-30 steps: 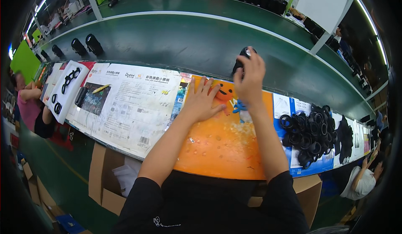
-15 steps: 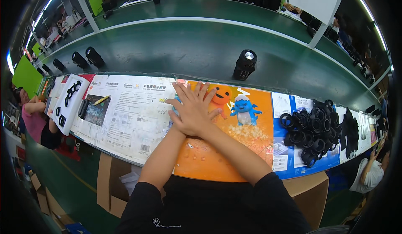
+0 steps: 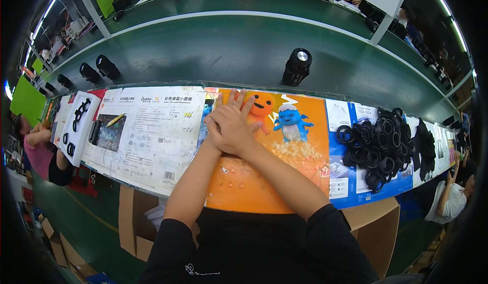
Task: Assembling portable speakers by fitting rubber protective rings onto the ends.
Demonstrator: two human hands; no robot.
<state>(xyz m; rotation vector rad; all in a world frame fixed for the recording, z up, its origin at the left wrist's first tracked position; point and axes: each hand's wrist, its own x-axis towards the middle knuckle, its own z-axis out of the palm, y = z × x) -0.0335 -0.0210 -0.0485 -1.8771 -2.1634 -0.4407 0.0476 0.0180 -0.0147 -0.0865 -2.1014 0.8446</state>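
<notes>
My left hand (image 3: 241, 101) lies palm down on an orange printed board (image 3: 264, 187), its fingers stretched out and its thumb showing at the right. Across the back of it rests my right hand (image 3: 229, 128), fingers drawn together and folded over the left hand. The right hand covers most of the left hand's back. Neither hand holds a loose object. Beneath and just beyond the fingers are printed cartoon figures, one orange (image 3: 261, 105) and one blue (image 3: 292, 124).
A black cylindrical device (image 3: 297, 68) stands on the green surface ahead. Black rings (image 3: 376, 149) are heaped on blue sheets at the right. A white tray (image 3: 76, 152) with black parts is at the left. Cardboard boxes (image 3: 373, 228) stand below the table; people work at both sides.
My right hand's spread fingers have come together and folded over the left hand. The whole view has shifted slightly, with the scene moving up and left.
</notes>
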